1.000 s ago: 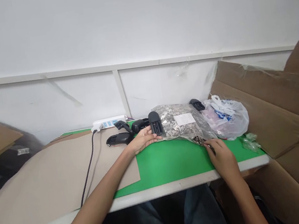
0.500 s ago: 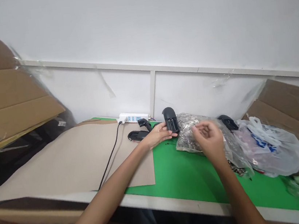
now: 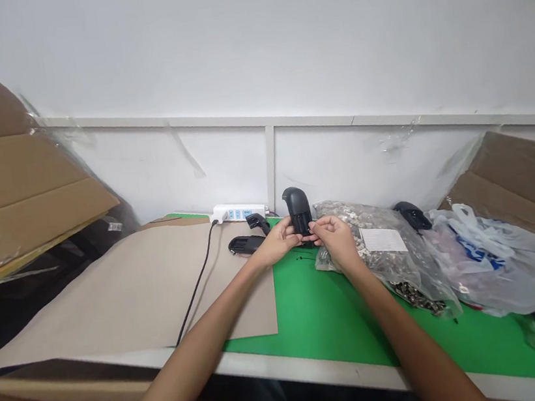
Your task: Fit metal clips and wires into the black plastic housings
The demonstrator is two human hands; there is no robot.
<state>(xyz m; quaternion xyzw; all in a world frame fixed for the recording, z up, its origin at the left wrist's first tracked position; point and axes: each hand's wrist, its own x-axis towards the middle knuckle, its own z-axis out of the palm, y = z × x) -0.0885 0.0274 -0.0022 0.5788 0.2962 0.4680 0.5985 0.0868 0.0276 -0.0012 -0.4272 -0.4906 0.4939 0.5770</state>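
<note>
My left hand (image 3: 280, 241) is closed around the lower left side of a black plastic housing (image 3: 298, 206), which has a rounded top and an open recess facing me. It is held upright above the green table. The fingers of my right hand (image 3: 334, 238) are pinched together at the housing's lower right edge. Anything between those fingertips is too small to make out. Just right of the hands lies a clear bag of small metal parts (image 3: 407, 264) with a white label. A long black plastic piece (image 3: 244, 244) and a black angled piece (image 3: 256, 221) rest to the left.
A white power strip (image 3: 244, 211) with a black cord (image 3: 198, 275) sits against the wall. Brown cardboard (image 3: 112, 293) covers the left of the green table (image 3: 312, 313). A white plastic bag (image 3: 516, 260) and another black housing (image 3: 412, 214) are on the right.
My right hand has moved left, from over the bag of metal parts to the housing, and its fingers now meet the lower edge. The housing has turned and shifted slightly left.
</note>
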